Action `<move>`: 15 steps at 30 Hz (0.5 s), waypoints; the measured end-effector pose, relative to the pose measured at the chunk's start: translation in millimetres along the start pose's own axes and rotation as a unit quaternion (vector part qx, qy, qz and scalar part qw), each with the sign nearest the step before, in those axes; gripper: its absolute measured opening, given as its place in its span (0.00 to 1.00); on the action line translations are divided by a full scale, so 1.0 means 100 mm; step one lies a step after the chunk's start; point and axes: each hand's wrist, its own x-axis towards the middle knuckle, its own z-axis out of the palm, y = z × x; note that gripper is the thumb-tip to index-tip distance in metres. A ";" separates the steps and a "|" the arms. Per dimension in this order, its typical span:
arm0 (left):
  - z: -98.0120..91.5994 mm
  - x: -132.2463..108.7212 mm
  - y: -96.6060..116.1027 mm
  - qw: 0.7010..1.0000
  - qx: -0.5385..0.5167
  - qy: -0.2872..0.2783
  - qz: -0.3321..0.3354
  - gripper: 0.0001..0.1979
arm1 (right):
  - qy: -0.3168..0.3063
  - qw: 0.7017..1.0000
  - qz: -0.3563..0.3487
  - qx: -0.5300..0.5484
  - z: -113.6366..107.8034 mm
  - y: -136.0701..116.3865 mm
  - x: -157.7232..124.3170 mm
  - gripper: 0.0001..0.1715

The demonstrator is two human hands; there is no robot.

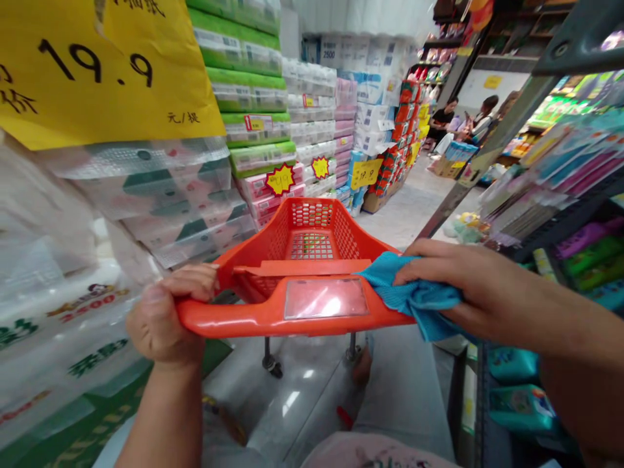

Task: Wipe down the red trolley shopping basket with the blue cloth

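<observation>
In the head view an orange plastic shopping cart (244,318) stands right in front of me, its perforated basket pointing away. My left hand (168,318) is closed around the left end of the cart's handle. On the right end, my right hand (439,279) grips a blue cloth (414,302), which lies bunched over the handle's right side and the basket corner. A clear-covered panel (326,299) sits in the middle of the handle. The part of the handle under the cloth is hidden.
Stacked tissue packs (253,91) line the left, with a large yellow price sign (107,71) close by. At right are a metal post (487,153) and shelves of packaged goods (560,175). Two people (463,120) are farther back beyond the grey floor (407,192).
</observation>
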 end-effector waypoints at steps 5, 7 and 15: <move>-0.13 0.18 -0.27 1.000 0.008 0.023 0.003 0.26 | 0.112 0.987 -0.108 0.050 0.43 -0.39 0.13 0.20; -0.23 0.28 -0.39 1.000 0.010 0.005 0.016 0.28 | 0.097 0.977 -0.174 0.077 0.50 -0.38 0.16 0.20; -0.22 0.42 -0.06 0.969 0.239 -0.026 0.057 0.36 | 0.262 0.958 -0.074 0.090 0.72 -0.17 -0.10 0.17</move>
